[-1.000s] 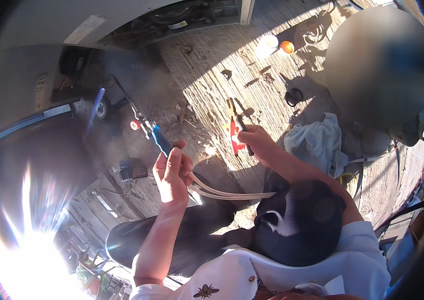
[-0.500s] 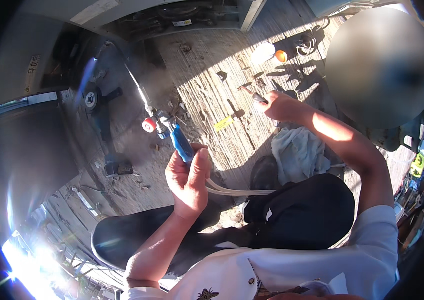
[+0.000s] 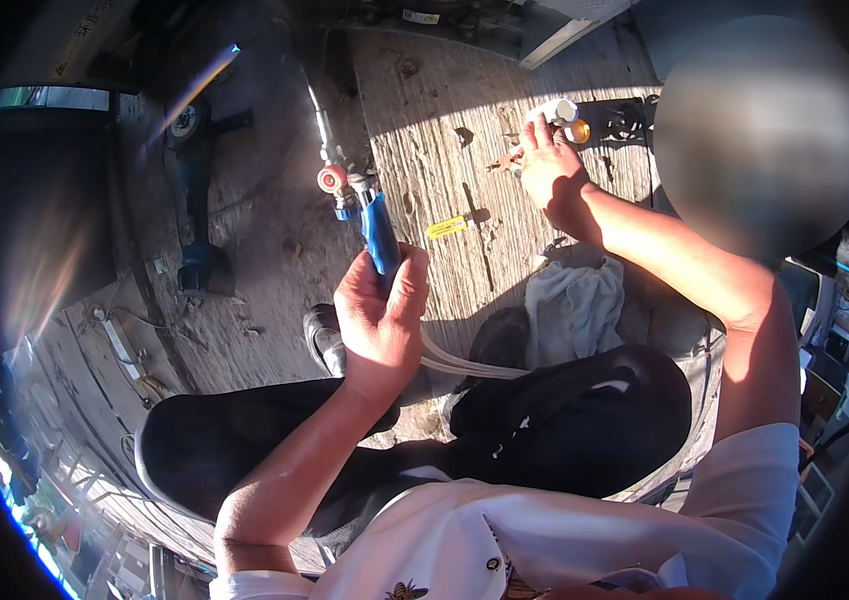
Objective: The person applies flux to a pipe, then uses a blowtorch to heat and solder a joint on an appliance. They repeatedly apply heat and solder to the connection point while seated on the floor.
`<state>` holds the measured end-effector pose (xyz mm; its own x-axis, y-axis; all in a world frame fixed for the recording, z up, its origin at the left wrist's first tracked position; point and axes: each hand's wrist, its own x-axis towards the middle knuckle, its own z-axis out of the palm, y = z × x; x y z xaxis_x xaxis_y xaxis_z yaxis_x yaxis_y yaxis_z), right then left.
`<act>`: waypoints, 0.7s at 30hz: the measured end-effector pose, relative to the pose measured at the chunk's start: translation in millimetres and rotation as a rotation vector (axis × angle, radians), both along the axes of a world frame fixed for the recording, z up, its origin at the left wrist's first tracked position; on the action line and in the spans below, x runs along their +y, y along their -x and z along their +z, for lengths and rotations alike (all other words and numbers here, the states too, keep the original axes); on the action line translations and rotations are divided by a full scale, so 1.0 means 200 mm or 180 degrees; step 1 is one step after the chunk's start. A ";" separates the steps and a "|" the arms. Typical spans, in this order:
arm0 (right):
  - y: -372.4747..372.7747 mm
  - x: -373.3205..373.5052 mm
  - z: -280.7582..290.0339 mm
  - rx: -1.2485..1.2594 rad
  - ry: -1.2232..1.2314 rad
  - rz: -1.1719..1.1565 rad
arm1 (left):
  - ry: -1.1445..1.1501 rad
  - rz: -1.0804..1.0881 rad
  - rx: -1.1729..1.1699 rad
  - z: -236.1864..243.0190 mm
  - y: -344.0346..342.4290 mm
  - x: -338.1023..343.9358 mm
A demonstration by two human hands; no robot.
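My left hand [image 3: 385, 310] is closed on the blue handle [image 3: 380, 235] of a metal torch with a red knob [image 3: 333, 179]; pale hoses [image 3: 465, 366] trail from it. A streak like a flame [image 3: 195, 92] slants below the torch's faint tip. My right hand [image 3: 555, 175], at upper right, is closed on pliers [image 3: 505, 164], mostly hidden by it. Its fingertips reach a white container [image 3: 562, 111] beside an orange-topped one [image 3: 578, 131]; whether they grip it is unclear. A small yellow item [image 3: 446, 227] lies on the boards between my hands.
A dark cordless tool [image 3: 203, 262] lies at left on the weathered boards [image 3: 415, 170]. Metal housings [image 3: 460, 25] border the top. A white cloth [image 3: 570, 315] lies by my right foot and knee. Assorted clutter [image 3: 825, 380] stands at far right. A round blur covers the upper right.
My right hand has moved up and away with the pliers, to the white container. The torch has swung more upright and moved right. The view has shifted.
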<state>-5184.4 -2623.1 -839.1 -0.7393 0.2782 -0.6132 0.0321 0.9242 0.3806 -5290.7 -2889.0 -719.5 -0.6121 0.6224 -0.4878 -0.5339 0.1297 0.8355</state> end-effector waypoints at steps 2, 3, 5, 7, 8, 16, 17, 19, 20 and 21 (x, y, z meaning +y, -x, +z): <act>0.00 -0.01 -0.01 0.0001 -0.0152 0.0119 | -0.0089 0.0058 -0.0168 0.01 0.00 0.00; 0.04 -0.03 0.01 -0.0197 -0.0180 0.0145 | -0.0092 0.0048 -0.0139 0.00 0.00 0.00; 0.10 -0.07 0.05 -0.0397 -0.0236 0.0213 | -0.0094 0.0031 -0.0078 -0.01 0.00 -0.02; 0.08 -0.07 0.04 -0.0370 -0.0412 0.0331 | -0.0010 -0.0053 0.0036 0.00 0.00 -0.01; 0.07 -0.08 0.03 -0.0356 -0.0498 0.0394 | 0.0033 -0.0091 0.0093 0.00 0.00 0.00; 0.09 -0.10 0.02 -0.0485 -0.0584 0.0418 | 0.0067 -0.0066 -0.0067 -0.01 0.02 0.00; 0.10 -0.10 0.03 -0.0542 -0.0570 0.0398 | 0.0068 -0.0048 -0.0094 0.00 0.02 0.00; 0.12 -0.11 0.07 -0.0631 -0.0562 0.0408 | 0.0088 -0.0055 -0.0070 -0.01 0.02 0.00; 0.13 -0.12 0.09 -0.0675 -0.0558 0.0414 | 0.0100 -0.0057 -0.0057 -0.01 0.02 0.00; 0.13 -0.11 0.08 -0.0647 -0.0560 0.0401 | 0.0097 -0.0077 -0.0059 0.00 0.02 0.00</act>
<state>-5209.6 -2645.5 -823.1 -0.6417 0.3072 -0.7028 -0.1722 0.8352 0.5222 -5295.3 -2889.2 -720.5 -0.5878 0.6215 -0.5179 -0.5457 0.1680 0.8209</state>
